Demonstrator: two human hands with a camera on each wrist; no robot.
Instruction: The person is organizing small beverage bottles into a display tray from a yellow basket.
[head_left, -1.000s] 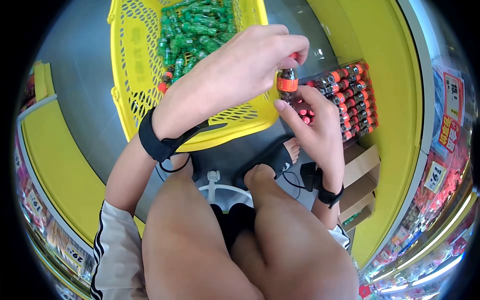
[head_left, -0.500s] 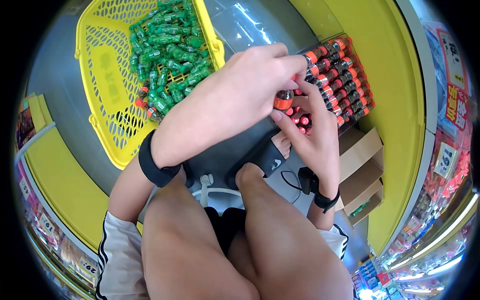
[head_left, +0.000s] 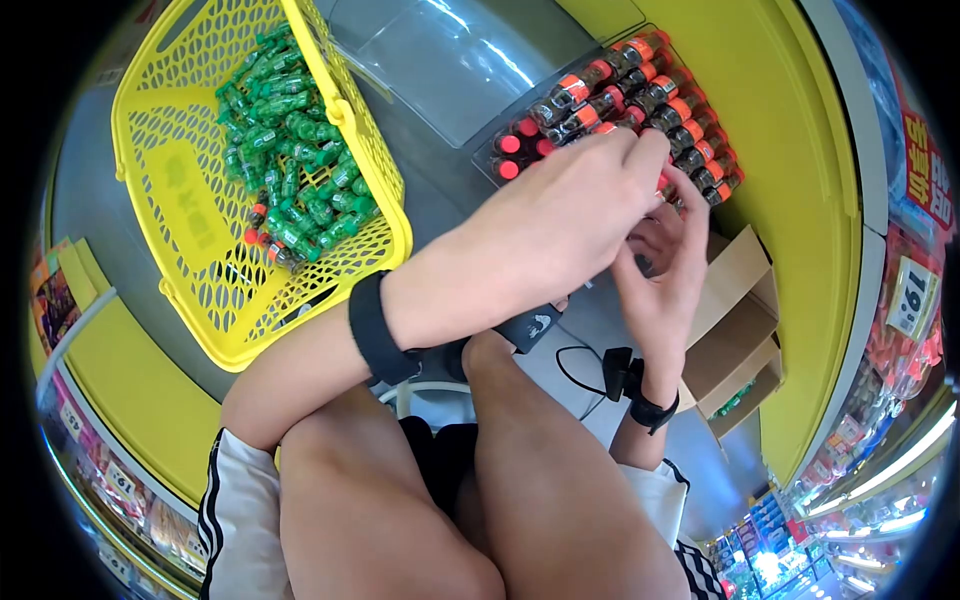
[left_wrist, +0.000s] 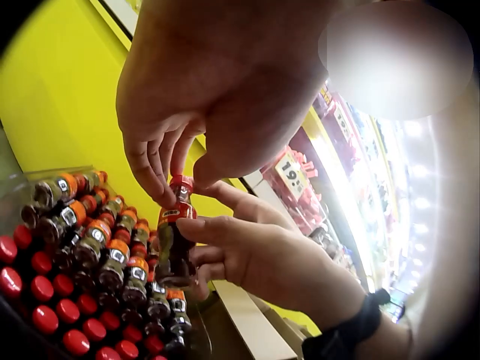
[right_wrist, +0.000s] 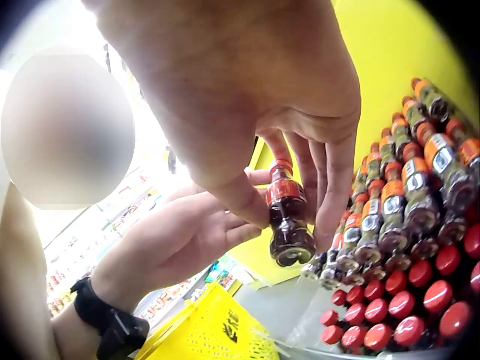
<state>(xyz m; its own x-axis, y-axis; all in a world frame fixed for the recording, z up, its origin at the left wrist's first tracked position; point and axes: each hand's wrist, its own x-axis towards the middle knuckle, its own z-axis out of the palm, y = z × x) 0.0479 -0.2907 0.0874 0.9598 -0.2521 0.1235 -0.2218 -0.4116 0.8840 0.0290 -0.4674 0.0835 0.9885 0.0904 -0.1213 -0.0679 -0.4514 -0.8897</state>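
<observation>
A small bottle of dark drink with a red cap and red label (left_wrist: 177, 244) (right_wrist: 286, 202) is between the two hands. My left hand (head_left: 585, 205) (left_wrist: 217, 90) pinches it by the cap from above. Around its body curl the thumb and fingers of my right hand (head_left: 668, 275) (right_wrist: 262, 112). In the head view the hands hide most of this bottle. Just beyond them, a clear plastic tray (head_left: 482, 150) holds stacked rows of similar dark bottles (head_left: 660, 95) (right_wrist: 394, 206), some lying and some with red caps up.
A yellow perforated basket (head_left: 180, 190) (right_wrist: 202, 330) stands at the left with many small green bottles (head_left: 285, 120) and a few dark ones (head_left: 270, 240). Open cardboard boxes (head_left: 735, 300) lie below the tray. Yellow shelving (head_left: 810, 200) curves along the right, with priced goods behind.
The head view has shifted, so the basket sits farther left and more of the tray shows. Both hands are farther right in it, still on the bottle, which is now mostly covered.
</observation>
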